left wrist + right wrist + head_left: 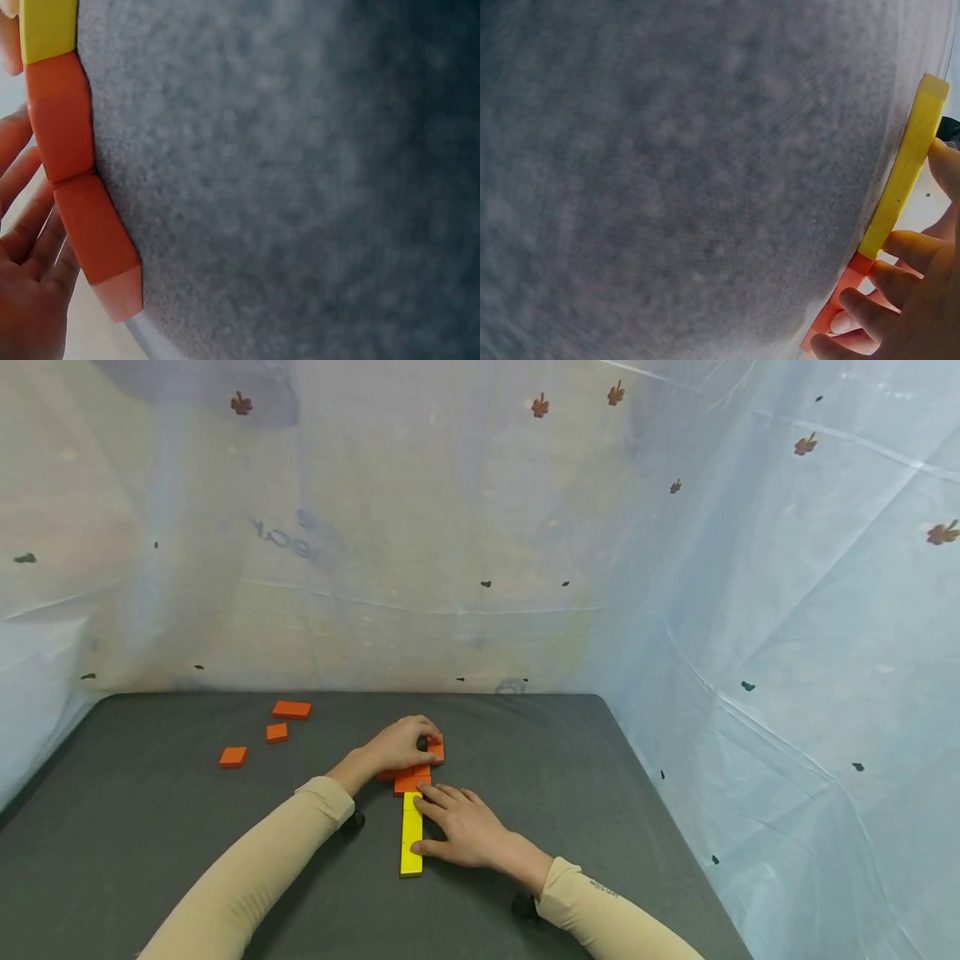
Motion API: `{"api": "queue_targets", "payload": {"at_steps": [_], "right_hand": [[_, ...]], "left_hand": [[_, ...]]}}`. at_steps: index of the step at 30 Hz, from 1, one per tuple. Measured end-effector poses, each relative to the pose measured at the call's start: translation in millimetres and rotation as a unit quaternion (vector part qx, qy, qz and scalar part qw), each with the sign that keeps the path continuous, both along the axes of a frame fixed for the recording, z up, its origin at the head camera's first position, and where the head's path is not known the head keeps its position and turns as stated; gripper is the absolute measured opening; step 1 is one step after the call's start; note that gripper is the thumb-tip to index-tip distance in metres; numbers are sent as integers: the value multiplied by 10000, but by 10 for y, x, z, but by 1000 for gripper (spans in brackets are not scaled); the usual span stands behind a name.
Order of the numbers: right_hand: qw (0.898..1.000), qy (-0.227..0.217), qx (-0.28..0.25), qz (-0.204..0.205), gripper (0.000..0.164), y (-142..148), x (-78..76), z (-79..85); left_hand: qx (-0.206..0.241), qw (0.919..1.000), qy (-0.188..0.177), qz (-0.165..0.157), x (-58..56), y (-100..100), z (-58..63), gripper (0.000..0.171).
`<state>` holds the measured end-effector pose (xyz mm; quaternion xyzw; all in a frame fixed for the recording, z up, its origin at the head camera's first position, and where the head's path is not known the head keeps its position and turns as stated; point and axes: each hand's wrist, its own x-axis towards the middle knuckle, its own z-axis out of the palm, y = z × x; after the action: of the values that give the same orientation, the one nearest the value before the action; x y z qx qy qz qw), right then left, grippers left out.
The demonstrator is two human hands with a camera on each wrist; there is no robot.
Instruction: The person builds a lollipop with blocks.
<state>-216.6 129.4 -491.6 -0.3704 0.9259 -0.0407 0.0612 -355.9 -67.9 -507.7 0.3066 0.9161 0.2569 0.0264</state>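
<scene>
On the dark table, my left hand (401,743) pinches a flat orange block (437,748) between thumb and fingers. More orange blocks (412,783) lie against one another just below that hand, partly covered by it. A yellow strip (411,843), with a seam near its far end, runs from them toward me. My right hand (467,828) rests along the strip's right side, fingers spread and fairly straight, thumb touching the yellow edge. The left wrist view shows orange blocks (64,135) in line below a yellow end (49,30). In the right wrist view, fingertips touch the yellow strip (906,169).
Three loose orange blocks lie at the table's back left: a longer one (292,710), a small one (277,732) and another small one (233,757). Translucent plastic sheeting (420,527) hangs behind and to the right of the dark table (570,777).
</scene>
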Motion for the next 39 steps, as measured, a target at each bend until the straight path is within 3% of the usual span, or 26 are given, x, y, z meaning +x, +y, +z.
{"api": "queue_targets", "payload": {"at_steps": [8,22,39], "right_hand": [[9999,-130,-34,-30,74,-1,-3,5],[9998,-152,-23,-99,73,-6,6,2],[10000,-42,20,-66,74,-12,5,-5]], "left_hand": [[128,9996,-125,208,-18,-18,-7,34],[-35,9980,-286,559,-39,-25,-18,38],[-137,9979,-281,567,-19,21,28,36]]}}
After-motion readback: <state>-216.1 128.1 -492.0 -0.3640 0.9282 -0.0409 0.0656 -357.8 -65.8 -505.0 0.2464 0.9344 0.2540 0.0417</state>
